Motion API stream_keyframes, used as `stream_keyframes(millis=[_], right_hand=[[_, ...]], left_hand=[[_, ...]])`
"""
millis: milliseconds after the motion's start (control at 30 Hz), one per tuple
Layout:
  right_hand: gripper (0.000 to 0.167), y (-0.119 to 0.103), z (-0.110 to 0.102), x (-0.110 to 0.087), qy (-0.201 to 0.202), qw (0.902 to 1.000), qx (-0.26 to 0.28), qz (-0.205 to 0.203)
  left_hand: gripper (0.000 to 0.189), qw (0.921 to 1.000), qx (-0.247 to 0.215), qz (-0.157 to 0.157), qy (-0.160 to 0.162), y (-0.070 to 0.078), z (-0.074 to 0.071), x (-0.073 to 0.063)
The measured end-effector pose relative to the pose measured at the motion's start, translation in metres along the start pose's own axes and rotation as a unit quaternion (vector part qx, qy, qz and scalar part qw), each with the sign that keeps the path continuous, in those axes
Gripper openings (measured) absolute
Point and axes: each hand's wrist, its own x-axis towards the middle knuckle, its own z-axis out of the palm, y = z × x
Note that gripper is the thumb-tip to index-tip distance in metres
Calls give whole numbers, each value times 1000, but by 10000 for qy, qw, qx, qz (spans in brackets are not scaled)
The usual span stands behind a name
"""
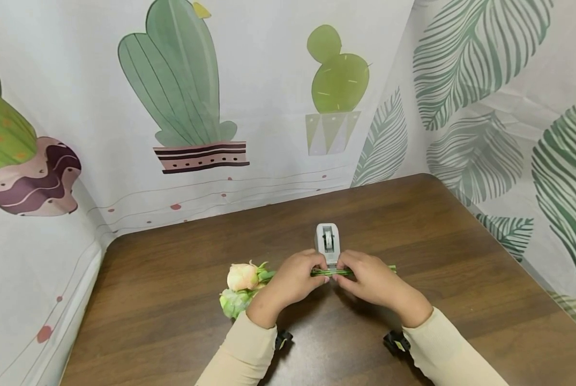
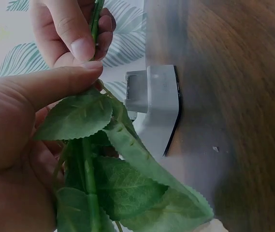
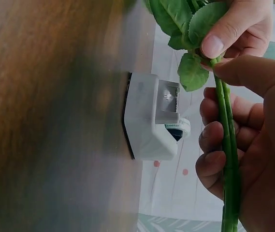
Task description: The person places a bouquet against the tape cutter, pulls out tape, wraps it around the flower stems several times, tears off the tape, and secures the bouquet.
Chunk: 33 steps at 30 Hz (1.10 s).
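Both hands hold a small bunch of flowers by its green stems (image 3: 228, 145), just in front of a grey tape dispenser (image 1: 327, 241). The left hand (image 1: 294, 280) pinches the stems below the leaves (image 2: 127, 183). Close beside it, the right hand (image 1: 376, 280) curls its fingers round the bare lower stems, thumb on top in the right wrist view. Out past the left wrist lie a peach rose (image 1: 242, 277) and a pale green bloom (image 1: 234, 302). The thumb tips nearly meet over the stems.
The dispenser, with a roll of clear tape (image 3: 180, 127), stands on the brown wooden table (image 1: 196, 244). Cloth printed with cacti and leaves (image 1: 268, 107) hangs behind the table. Black wrist cameras (image 1: 396, 341) sit under the sleeves.
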Motion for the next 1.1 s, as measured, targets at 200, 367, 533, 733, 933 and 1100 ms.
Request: stream_keyframes(millis=[200, 367, 533, 733, 933, 1100], right_hand=[[19, 0, 0, 0, 99, 9999, 9, -141], [20, 1, 1, 0, 181, 9996, 6, -213], [22, 2, 2, 0, 199, 9995, 12, -244], [23, 3, 3, 1, 197, 9992, 69, -342], [23, 5, 7, 0, 171, 9987, 105, -460], [23, 6, 8, 0, 134, 9986, 179, -475]], left_hand=[[12, 10000, 7, -62, -35, 1, 0, 1], [14, 10000, -18, -90, -24, 1, 1, 1], [11, 9999, -116, -84, -82, 1, 0, 2], [27, 9986, -270, -240, -394, 1, -1, 0], [32, 9968, -9, -554, -572, 1, 0, -2], [37, 9923, 68, -777, -959, 0, 1, -2]])
